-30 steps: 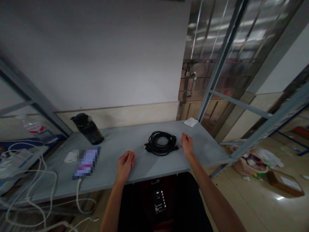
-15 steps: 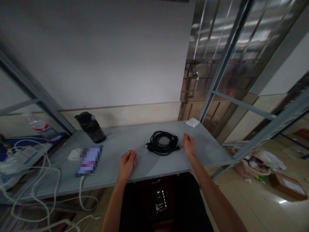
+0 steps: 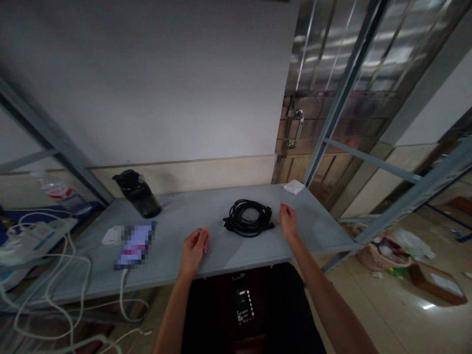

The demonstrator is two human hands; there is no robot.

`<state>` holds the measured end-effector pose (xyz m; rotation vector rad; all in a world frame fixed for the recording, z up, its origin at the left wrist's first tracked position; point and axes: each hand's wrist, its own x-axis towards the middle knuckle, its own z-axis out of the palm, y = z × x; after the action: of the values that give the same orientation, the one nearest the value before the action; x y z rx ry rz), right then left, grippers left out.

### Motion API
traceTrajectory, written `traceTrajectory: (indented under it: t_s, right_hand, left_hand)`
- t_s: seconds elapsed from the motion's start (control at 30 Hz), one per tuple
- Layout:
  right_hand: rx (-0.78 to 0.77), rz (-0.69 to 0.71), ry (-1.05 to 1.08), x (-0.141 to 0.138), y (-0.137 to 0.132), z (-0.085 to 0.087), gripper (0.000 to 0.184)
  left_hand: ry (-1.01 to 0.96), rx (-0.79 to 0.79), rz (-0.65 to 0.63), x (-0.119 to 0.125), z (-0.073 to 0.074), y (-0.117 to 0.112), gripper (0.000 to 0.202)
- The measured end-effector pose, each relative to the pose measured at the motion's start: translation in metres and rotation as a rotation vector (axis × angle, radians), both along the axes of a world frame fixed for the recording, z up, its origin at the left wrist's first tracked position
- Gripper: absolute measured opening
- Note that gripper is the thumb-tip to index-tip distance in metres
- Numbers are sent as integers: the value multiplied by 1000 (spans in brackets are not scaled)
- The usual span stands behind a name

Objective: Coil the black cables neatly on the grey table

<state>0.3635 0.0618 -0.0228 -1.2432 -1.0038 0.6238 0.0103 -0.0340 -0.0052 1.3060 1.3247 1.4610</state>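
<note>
A coiled black cable (image 3: 248,218) lies on the grey table (image 3: 206,246). My right hand (image 3: 288,221) rests on the table just right of the coil, fingers loosely extended, close to the cable's end. My left hand (image 3: 193,250) lies near the table's front edge, left of the coil, fingers loosely curled and holding nothing.
A phone (image 3: 134,244) on a white charging lead lies at the left, with a white plug (image 3: 109,237) beside it. A black bottle (image 3: 137,192) lies by the wall. A white tissue (image 3: 294,187) sits at the far right corner. Metal frame posts (image 3: 334,113) flank the table.
The view shifted slightly between the earliest frame and now. Both hands stay almost where they were beside the coil.
</note>
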Motion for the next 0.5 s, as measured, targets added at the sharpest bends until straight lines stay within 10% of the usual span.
traceTrajectory:
  t_s: [0.5]
  right_hand:
    - [8, 26, -13, 4, 5, -11, 68]
  left_hand:
    - [9, -7, -9, -3, -3, 1, 56]
